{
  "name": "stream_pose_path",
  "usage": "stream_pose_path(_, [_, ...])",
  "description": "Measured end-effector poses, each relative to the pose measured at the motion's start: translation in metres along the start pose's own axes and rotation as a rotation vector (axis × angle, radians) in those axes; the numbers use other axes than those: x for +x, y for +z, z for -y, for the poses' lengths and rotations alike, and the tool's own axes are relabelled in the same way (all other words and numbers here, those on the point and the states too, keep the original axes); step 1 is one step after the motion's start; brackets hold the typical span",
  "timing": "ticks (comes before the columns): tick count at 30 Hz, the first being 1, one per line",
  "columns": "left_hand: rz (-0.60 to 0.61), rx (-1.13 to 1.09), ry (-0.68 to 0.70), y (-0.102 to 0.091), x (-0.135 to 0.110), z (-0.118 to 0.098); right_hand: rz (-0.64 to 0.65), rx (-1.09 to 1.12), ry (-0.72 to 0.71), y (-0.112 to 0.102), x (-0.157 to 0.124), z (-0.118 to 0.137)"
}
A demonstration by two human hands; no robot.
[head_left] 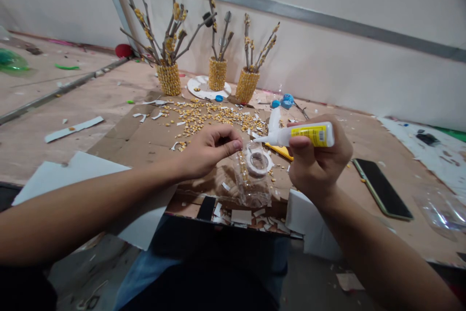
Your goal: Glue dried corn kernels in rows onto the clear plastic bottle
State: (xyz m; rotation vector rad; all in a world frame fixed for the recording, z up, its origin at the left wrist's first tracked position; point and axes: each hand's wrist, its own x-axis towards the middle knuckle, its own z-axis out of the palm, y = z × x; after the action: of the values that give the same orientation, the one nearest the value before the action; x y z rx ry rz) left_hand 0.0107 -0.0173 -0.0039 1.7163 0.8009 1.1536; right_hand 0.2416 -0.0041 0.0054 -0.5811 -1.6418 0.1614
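My right hand [320,165] is wrapped round a white glue bottle [311,134] with a yellow label. The bottle lies nearly level, its thin nozzle pointing left toward my left hand [209,151]. Thumb and forefinger of that hand are pinched together; what they hold, if anything, is too small to make out. Just below the fingertips a clear plastic bottle piece [255,192] rests on the cardboard, with a line of corn kernels along its left side. A white ring [259,161] shows at its upper part. Loose corn kernels [196,117] lie spread beyond my hands.
Three kernel-covered pots with twigs [169,80] [217,75] [247,85] stand along the wall. A phone [382,187] lies at right, near another clear plastic piece [442,209]. White sheets [76,180], paper scraps [242,216], blue caps [287,101] and a yellow comb-like strip [279,151] are about.
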Motion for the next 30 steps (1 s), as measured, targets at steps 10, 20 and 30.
stream_pose_path(10, [0.007, -0.002, -0.004, -0.0006, -0.0012, -0.0004, 0.007, 0.001, -0.012, -0.0007, -0.0024, -0.0035])
stream_pose_path(20, [0.015, 0.0, -0.004, -0.0007, -0.0007, -0.0001, 0.01, -0.041, -0.057, -0.0004, 0.0029, 0.0041])
stream_pose_path(30, [0.002, -0.001, -0.031, 0.0005, -0.0008, 0.0001, 0.002, -0.096, -0.097, -0.0005, 0.0053, 0.0056])
